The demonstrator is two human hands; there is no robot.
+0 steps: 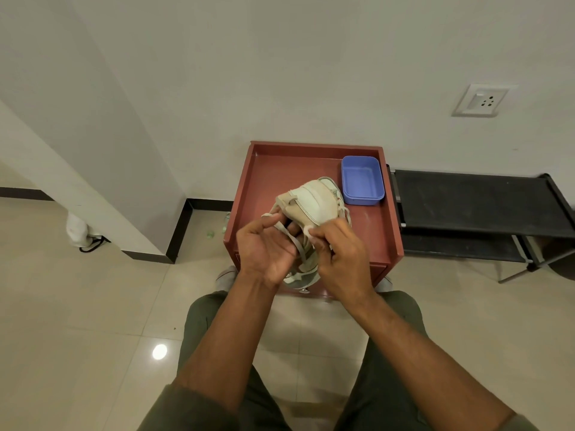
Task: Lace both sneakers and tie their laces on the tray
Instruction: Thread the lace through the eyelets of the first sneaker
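Note:
A pale cream sneaker (pixel 308 202) is held up over the near part of the red-brown tray (pixel 249 175), tilted with its toe pointing away. My left hand (pixel 264 247) is palm up under its near end, with a flat grey lace (pixel 294 241) running across the fingers. My right hand (pixel 339 253) pinches the lace and the sneaker's near edge from the right side. Part of the shoe's lower end (pixel 300 278) shows between my wrists. Only one sneaker is clearly visible; my hands hide its eyelets.
A blue plastic box (pixel 362 180) sits open in the tray's far right corner. A black metal rack (pixel 479 209) stands right of the tray. The wall is directly behind, with a socket (pixel 480 100). My knees (pixel 217 309) are below the tray, on a tiled floor.

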